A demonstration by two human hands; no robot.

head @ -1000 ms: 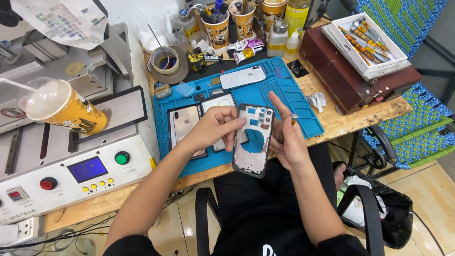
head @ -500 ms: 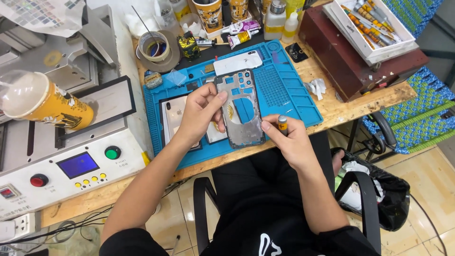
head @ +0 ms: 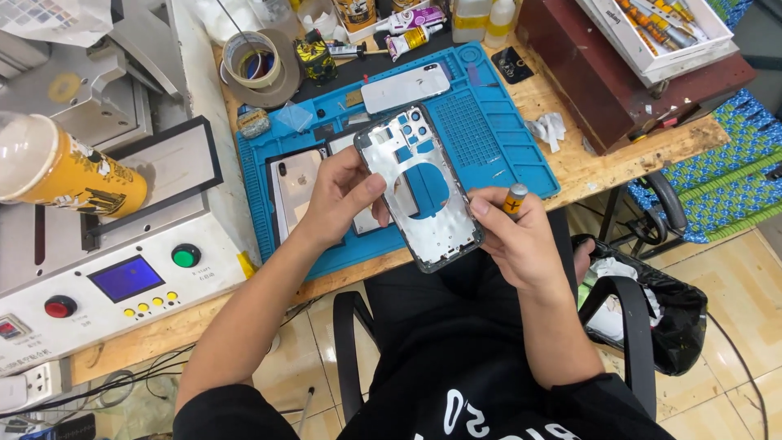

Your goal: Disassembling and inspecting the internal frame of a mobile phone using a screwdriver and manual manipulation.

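Hands meet over the blue work mat (head: 489,138) on the desk (head: 586,163): the left hand (head: 338,195) pinches the left edge of a bare silver phone frame (head: 419,187), thumb on its face, while the right hand (head: 513,236) grips the frame's lower right corner and also clutches a small orange-tipped tool (head: 515,198). The frame is held tilted above the mat's near edge. A gold phone back (head: 295,183) lies flat on the mat just beside the left hand
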